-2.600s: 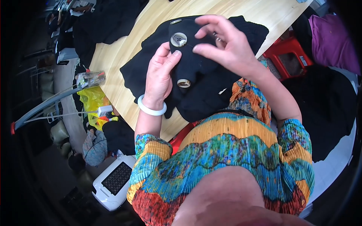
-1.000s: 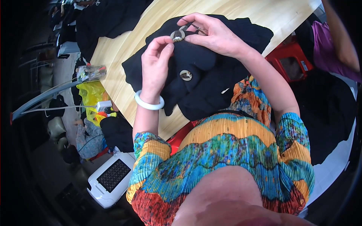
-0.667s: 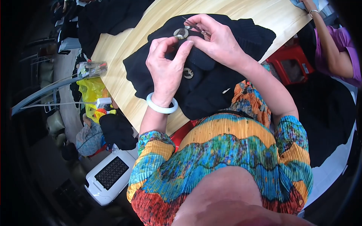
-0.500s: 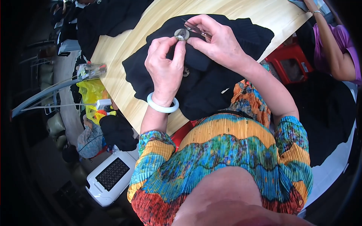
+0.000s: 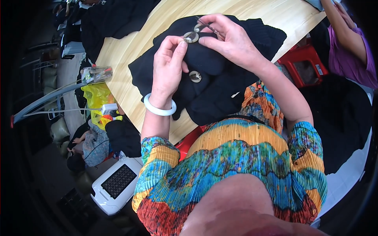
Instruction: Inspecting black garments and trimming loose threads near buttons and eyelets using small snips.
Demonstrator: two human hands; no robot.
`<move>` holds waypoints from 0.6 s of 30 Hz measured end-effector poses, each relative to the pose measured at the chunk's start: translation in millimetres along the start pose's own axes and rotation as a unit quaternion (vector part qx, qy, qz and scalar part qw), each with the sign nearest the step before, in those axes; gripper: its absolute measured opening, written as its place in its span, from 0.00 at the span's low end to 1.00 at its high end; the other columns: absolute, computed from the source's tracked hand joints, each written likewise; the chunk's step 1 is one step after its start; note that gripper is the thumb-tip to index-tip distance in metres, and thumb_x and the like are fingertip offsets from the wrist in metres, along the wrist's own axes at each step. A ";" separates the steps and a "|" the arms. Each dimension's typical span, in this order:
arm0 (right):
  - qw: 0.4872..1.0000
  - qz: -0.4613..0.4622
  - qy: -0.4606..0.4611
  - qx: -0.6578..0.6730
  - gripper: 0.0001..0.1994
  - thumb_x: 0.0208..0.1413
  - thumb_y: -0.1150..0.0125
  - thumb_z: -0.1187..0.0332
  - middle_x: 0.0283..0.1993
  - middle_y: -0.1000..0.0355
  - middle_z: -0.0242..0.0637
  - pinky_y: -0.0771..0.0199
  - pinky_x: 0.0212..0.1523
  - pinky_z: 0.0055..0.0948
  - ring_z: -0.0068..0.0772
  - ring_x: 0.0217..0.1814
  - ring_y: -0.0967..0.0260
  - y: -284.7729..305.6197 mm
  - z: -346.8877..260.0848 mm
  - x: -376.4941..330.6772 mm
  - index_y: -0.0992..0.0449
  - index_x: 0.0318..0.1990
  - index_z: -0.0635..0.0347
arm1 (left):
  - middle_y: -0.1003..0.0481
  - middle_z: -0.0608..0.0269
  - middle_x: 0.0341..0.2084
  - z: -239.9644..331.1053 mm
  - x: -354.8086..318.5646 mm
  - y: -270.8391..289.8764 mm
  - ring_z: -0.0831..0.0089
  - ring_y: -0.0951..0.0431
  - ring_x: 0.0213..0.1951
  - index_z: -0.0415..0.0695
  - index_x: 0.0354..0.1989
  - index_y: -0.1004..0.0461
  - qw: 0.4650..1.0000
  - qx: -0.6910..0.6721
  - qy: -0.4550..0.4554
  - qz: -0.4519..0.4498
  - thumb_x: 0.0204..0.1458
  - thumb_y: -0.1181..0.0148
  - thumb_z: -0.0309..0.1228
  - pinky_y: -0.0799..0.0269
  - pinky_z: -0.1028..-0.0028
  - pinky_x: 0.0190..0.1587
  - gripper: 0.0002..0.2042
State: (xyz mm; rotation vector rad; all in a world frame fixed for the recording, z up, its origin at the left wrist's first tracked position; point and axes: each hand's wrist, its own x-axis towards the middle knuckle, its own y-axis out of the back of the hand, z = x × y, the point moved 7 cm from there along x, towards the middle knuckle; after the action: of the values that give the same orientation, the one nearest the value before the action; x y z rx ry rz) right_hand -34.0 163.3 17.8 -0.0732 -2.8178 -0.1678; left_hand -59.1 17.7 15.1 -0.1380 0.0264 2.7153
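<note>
The left hand (image 5: 168, 69) has thumb and forefinger pinched together, holding the black knit garment (image 5: 220, 96) at the left rim of a large round button (image 5: 191, 37) with a pale edge and dark middle. The right hand (image 5: 238, 43), fingers curled, grips a thin dark metal tool (image 5: 211, 27) whose tip slants up to the left, above the button. Just beside the forefinger is a smaller pale round piece (image 5: 197, 28), too small to make out. A second pale-and-dark button (image 5: 195, 76) lies lower on the garment, right of the left wrist, which wears a smooth white bangle (image 5: 160, 111).

The garment spreads over the pale wood-grain worktop (image 5: 122, 57), its lower part near the person's lap. At the worktop's left edge is a clear plastic container (image 5: 95, 74), with a yellow plastic bag (image 5: 94, 98) below. More black cloth (image 5: 114, 19) lies at upper left. At right are a red plastic stool (image 5: 293, 63) and a person in a purple top (image 5: 356, 53).
</note>
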 end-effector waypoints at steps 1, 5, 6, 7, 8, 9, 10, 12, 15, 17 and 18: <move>0.996 0.052 0.012 -0.068 0.19 0.45 0.41 0.65 0.34 0.30 0.42 0.32 0.39 0.25 0.30 0.37 0.31 6.8 -5.2 -1.9 0.35 0.43 0.66 | 0.32 0.69 0.28 -2.1 0.9 -2.3 0.86 0.33 0.25 0.41 0.34 0.33 0.998 -0.060 0.019 -0.032 0.52 0.50 0.27 0.32 0.87 0.24 0.04; 0.994 0.069 -0.009 -0.080 0.19 0.51 0.46 0.59 0.34 0.31 0.42 0.33 0.38 0.26 0.32 0.36 0.31 14.1 -27.6 -16.5 0.36 0.42 0.67 | 0.31 0.67 0.28 5.5 2.5 -5.1 0.83 0.30 0.27 0.39 0.33 0.33 0.983 -0.181 0.021 -0.040 0.53 0.52 0.27 0.26 0.82 0.30 0.04; 0.999 0.035 -0.032 -0.020 0.18 0.52 0.48 0.59 0.32 0.31 0.40 0.33 0.36 0.25 0.30 0.34 0.32 10.2 -32.2 -20.7 0.36 0.41 0.67 | 0.31 0.67 0.28 7.0 1.6 -5.9 0.83 0.30 0.27 0.39 0.33 0.33 0.982 -0.182 0.020 -0.040 0.53 0.52 0.27 0.26 0.82 0.30 0.04; 0.996 -0.041 -0.076 -0.012 0.13 0.58 0.57 0.64 0.31 0.35 0.29 0.39 0.28 0.14 0.14 0.29 0.40 3.1 -38.4 -25.4 0.35 0.44 0.64 | 0.31 0.67 0.29 8.6 2.0 -8.3 0.83 0.30 0.29 0.39 0.33 0.33 0.983 -0.177 0.018 -0.042 0.53 0.52 0.27 0.27 0.82 0.32 0.05; 0.991 -0.074 -0.110 0.019 0.13 0.58 0.57 0.64 0.30 0.36 0.27 0.42 0.26 0.13 0.12 0.28 0.42 -1.7 -35.6 -27.9 0.35 0.43 0.64 | 0.31 0.66 0.30 9.0 2.3 -10.0 0.83 0.29 0.30 0.39 0.33 0.33 0.984 -0.172 0.016 -0.044 0.54 0.52 0.27 0.27 0.82 0.34 0.05; 0.982 -0.107 -0.145 0.049 0.12 0.58 0.57 0.64 0.29 0.36 0.26 0.44 0.24 0.12 0.10 0.26 0.45 -6.7 -31.7 -29.9 0.35 0.43 0.63 | 0.31 0.66 0.30 7.6 2.5 -10.8 0.83 0.29 0.30 0.39 0.33 0.33 0.984 -0.174 0.016 -0.046 0.54 0.52 0.27 0.27 0.82 0.34 0.05; 0.981 -0.118 -0.143 0.062 0.12 0.58 0.56 0.63 0.27 0.37 0.24 0.47 0.22 0.11 0.08 0.24 0.46 -8.9 -28.9 -30.4 0.34 0.42 0.62 | 0.31 0.66 0.30 9.4 2.0 -12.9 0.82 0.29 0.31 0.39 0.33 0.34 0.984 -0.169 0.005 -0.056 0.54 0.52 0.27 0.27 0.81 0.36 0.04; 0.976 -0.130 -0.158 0.073 0.12 0.57 0.55 0.63 0.26 0.37 0.24 0.47 0.22 0.11 0.08 0.23 0.47 -5.7 -21.2 -28.3 0.34 0.42 0.61 | 0.32 0.65 0.33 11.8 2.1 -16.7 0.82 0.30 0.34 0.39 0.33 0.35 0.985 -0.154 -0.009 -0.080 0.54 0.54 0.27 0.29 0.79 0.41 0.04; 0.969 -0.140 -0.183 0.088 0.11 0.57 0.54 0.62 0.24 0.38 0.23 0.49 0.20 0.10 0.08 0.22 0.48 -3.3 -16.5 -27.1 0.33 0.40 0.60 | 0.32 0.63 0.36 14.4 1.8 -19.8 0.81 0.30 0.36 0.39 0.32 0.36 0.987 -0.137 -0.025 -0.081 0.55 0.54 0.27 0.29 0.78 0.43 0.04; 0.972 -0.143 -0.172 0.076 0.11 0.57 0.53 0.62 0.24 0.38 0.23 0.50 0.20 0.10 0.07 0.22 0.49 -2.5 -10.7 -26.4 0.32 0.39 0.60 | 0.32 0.62 0.38 15.8 1.1 -22.1 0.80 0.30 0.37 0.38 0.32 0.36 0.987 -0.131 -0.030 -0.084 0.55 0.54 0.26 0.29 0.77 0.43 0.04; 0.972 -0.142 -0.172 0.075 0.11 0.57 0.53 0.62 0.24 0.38 0.23 0.50 0.20 0.10 0.07 0.22 0.49 -1.3 -10.1 -26.1 0.32 0.39 0.60 | 0.32 0.61 0.39 16.5 1.1 -23.2 0.80 0.30 0.38 0.38 0.32 0.36 0.988 -0.125 -0.034 -0.086 0.55 0.54 0.26 0.30 0.77 0.44 0.04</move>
State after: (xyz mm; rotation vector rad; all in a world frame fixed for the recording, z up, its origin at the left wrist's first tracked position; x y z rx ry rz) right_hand -6.2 160.0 19.0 0.3721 -3.1639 -0.0025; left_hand -52.1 40.0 31.4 -0.1135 -0.3321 2.5390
